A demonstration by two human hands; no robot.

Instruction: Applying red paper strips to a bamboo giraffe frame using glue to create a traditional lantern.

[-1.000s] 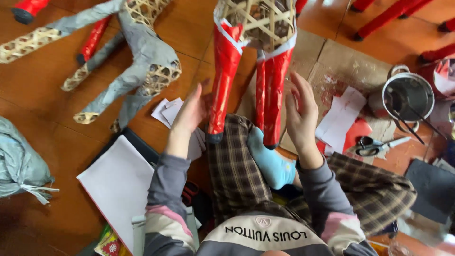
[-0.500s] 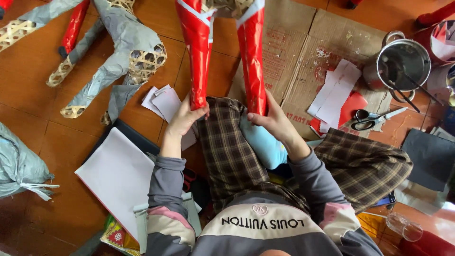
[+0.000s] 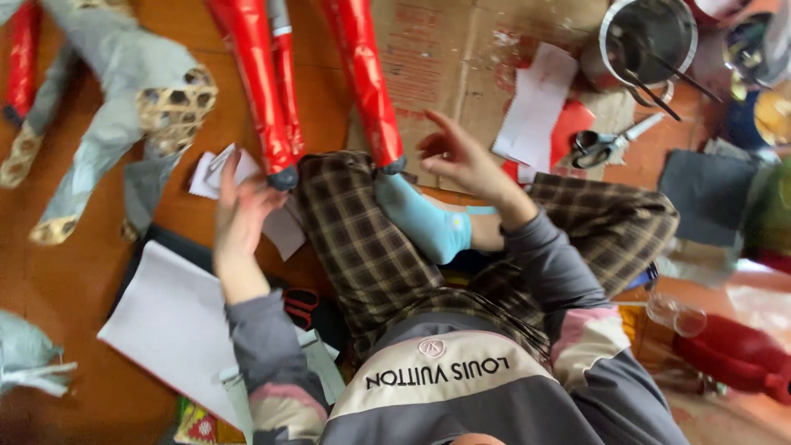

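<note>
I sit cross-legged on the floor in plaid trousers and a light blue sock. A woven frame stands before me on legs wrapped in shiny red paper: one red leg at the left, another red leg at the right. My left hand hovers just below the left leg's dark foot, fingers spread, holding nothing. My right hand is lifted to the right of the other leg, fingers apart, also holding nothing. The frame's body is out of view above.
A second woven animal frame covered in grey paper lies at the upper left. White sheets lie at my left. Flattened cardboard, paper scraps, scissors and a metal pot lie ahead on the right.
Both hands have let go of the lower ends of the red legs and drawn apart with fingers spread. The view has tilted downward, so the frame's body has left the picture.
</note>
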